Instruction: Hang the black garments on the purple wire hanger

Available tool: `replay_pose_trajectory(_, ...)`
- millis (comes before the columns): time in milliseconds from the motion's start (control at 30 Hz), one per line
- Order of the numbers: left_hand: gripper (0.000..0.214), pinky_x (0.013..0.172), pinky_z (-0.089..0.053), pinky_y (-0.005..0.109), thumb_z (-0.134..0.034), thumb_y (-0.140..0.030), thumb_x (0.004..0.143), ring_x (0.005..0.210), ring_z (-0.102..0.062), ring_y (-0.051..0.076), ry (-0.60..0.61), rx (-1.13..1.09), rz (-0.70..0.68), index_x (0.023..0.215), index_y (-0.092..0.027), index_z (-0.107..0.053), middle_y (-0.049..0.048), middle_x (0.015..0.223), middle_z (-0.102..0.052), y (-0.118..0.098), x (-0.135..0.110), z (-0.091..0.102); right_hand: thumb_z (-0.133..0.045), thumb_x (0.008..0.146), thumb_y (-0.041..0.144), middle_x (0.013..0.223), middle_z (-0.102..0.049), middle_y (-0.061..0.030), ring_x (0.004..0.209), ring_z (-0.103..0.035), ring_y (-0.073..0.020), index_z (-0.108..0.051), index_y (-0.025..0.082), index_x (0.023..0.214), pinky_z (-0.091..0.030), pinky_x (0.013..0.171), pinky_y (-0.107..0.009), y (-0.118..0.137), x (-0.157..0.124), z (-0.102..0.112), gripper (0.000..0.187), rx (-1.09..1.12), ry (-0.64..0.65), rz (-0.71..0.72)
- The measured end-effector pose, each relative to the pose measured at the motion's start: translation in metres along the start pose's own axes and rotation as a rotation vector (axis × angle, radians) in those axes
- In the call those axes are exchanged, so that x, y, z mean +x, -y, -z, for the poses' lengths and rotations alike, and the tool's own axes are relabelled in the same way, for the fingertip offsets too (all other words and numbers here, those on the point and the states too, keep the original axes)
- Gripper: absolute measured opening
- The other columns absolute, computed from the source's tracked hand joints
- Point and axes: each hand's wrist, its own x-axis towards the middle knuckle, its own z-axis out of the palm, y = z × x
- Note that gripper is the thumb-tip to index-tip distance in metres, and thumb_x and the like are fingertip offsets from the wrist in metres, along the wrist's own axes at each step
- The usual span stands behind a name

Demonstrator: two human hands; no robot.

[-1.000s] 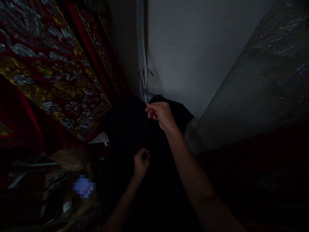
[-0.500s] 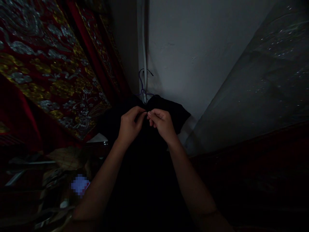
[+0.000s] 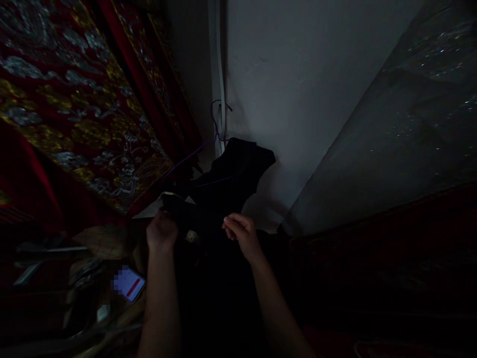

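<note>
A black garment [image 3: 231, 164] hangs by its right side from a thin purple wire hanger [image 3: 182, 161] in front of me. Its left side is off the hanger, so the hanger's left arm shows bare. My left hand [image 3: 162, 231] is closed on the left part of the cloth, below the hanger; the fingertips are dark and partly hidden. My right hand [image 3: 242, 231] pinches the cloth near the middle, with its fingers bent together. Darkness hides the garment's lower part and its edges.
Red cloth embroidered in gold and silver [image 3: 91, 132] hangs at the left. A lit phone [image 3: 130, 286] lies among clutter at lower left. Behind is a pale wall [image 3: 298, 74] with a vertical cable [image 3: 220, 64]; clear plastic sheeting [image 3: 402, 129] covers the right side.
Both hands have moved down and apart, the left one further to the left. The garment's left side has come off the hanger, baring the purple wire.
</note>
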Motion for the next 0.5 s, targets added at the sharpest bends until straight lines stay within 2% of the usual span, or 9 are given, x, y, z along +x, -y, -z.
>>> replay_pose_trajectory(67,0.017,0.059,-0.05,0.025,-0.064,-0.028,0.076,0.055,-0.058,0.013,0.007,0.034,0.129,0.066,-0.02,-0.052,-0.0019,0.059,-0.058,0.02,-0.017,0.007,-0.062,0.084,0.052,0.051,-0.048,0.0033,0.048,-0.043,-0.0113,-0.064,0.02,0.067,-0.035,0.05,-0.025,-0.002,-0.001,0.005,0.037,-0.023,-0.062,0.01)
replay_pose_trajectory(133,0.016,0.063,-0.051,0.026,-0.068,-0.03,0.073,0.061,-0.062,0.014,0.008,0.049,0.196,0.071,-0.019,-0.057,-0.0008,0.066,-0.063,0.029,-0.03,0.002,-0.061,0.084,0.052,0.054,-0.05,0.002,0.053,-0.048,-0.0131,-0.064,0.02,0.067,-0.039,0.054,-0.026,-0.004,0.001,0.014,0.037,-0.104,-0.135,0.039)
replay_pose_trajectory(200,0.02,0.07,-0.052,0.027,-0.072,-0.034,0.072,0.071,-0.065,0.014,0.052,0.05,0.175,0.075,-0.019,-0.06,-0.0002,0.074,-0.066,0.027,-0.04,-0.011,-0.06,0.086,0.051,0.062,-0.057,-0.0002,0.064,-0.056,-0.0159,-0.064,0.02,0.069,-0.044,0.062,-0.028,-0.006,0.003,0.022,0.036,-0.207,-0.209,0.07)
replay_pose_trajectory(267,0.023,0.076,-0.052,0.027,-0.073,-0.04,0.073,0.08,-0.065,0.015,0.164,0.068,0.112,0.078,-0.019,-0.062,0.0002,0.081,-0.066,0.02,-0.051,-0.029,-0.062,0.086,0.048,0.079,-0.065,-0.0029,0.081,-0.063,-0.0192,-0.065,0.02,0.079,-0.049,0.077,-0.03,-0.007,0.003,0.024,0.029,-0.277,-0.251,0.114)
replay_pose_trajectory(333,0.024,0.08,-0.051,0.027,-0.072,-0.043,0.078,0.085,-0.064,0.016,0.292,0.128,0.047,0.082,-0.02,-0.065,0.0007,0.086,-0.067,0.013,-0.065,-0.048,-0.069,0.083,0.044,0.102,-0.069,-0.0053,0.102,-0.064,-0.0214,-0.066,0.021,0.098,-0.048,0.094,-0.034,-0.007,0.0,0.02,0.028,-0.29,-0.194,0.155)
replay_pose_trajectory(400,0.022,0.083,-0.051,0.028,-0.07,-0.042,0.083,0.088,-0.064,0.017,0.377,0.225,-0.011,0.088,-0.021,-0.068,0.0017,0.09,-0.068,0.009,-0.081,-0.063,-0.075,0.079,0.039,0.12,-0.067,-0.0063,0.114,-0.061,-0.0223,-0.062,0.023,0.116,-0.045,0.101,-0.036,-0.008,-0.003,0.011,0.043,-0.276,-0.044,0.163)
replay_pose_trajectory(433,0.021,0.085,-0.05,0.029,-0.069,-0.042,0.084,0.09,-0.064,0.018,0.407,0.277,-0.052,0.09,-0.021,-0.07,0.0024,0.092,-0.068,0.009,-0.088,-0.069,-0.075,0.079,0.037,0.123,-0.066,-0.0061,0.115,-0.061,-0.0225,-0.06,0.024,0.122,-0.045,0.102,-0.036,-0.008,-0.005,0.007,0.048,-0.262,0.027,0.156)
replay_pose_trajectory(500,0.02,0.089,-0.05,0.031,-0.068,-0.04,0.087,0.094,-0.064,0.02,0.453,0.37,-0.162,0.092,-0.021,-0.071,0.0043,0.096,-0.067,0.009,-0.097,-0.077,-0.069,0.083,0.034,0.118,-0.069,-0.005,0.111,-0.063,-0.0229,-0.062,0.024,0.121,-0.047,0.099,-0.036,-0.008,-0.006,0.0,0.04,-0.23,0.091,0.144)
